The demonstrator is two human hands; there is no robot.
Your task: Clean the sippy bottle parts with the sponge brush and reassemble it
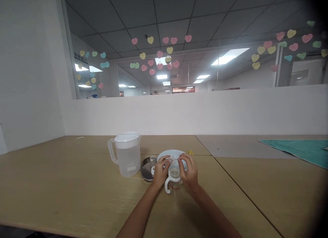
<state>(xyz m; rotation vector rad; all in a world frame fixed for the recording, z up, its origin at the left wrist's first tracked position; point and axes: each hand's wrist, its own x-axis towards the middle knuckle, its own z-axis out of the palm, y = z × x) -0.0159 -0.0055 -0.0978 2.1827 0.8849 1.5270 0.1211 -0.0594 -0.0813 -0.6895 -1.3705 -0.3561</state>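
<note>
My left hand is closed on a small translucent round piece, possibly a bottle teat. Opposite it, my right hand pinches a thin dark rod, whose tip reaches to the round piece. Just below both hands a clear baby bottle stands upright and uncapped on the table. White curved handles are fitted round its neck, and red print marks its side. Left of my left hand, a round metal tray holds a clear dome cap and a white part, half hidden by my fingers.
A lidded translucent pitcher stands left of the tray. Behind my hands lies a pale blue plate, with a small yellow item beside it. A green cloth lies at the far right of the wooden table. A low white wall bounds the back.
</note>
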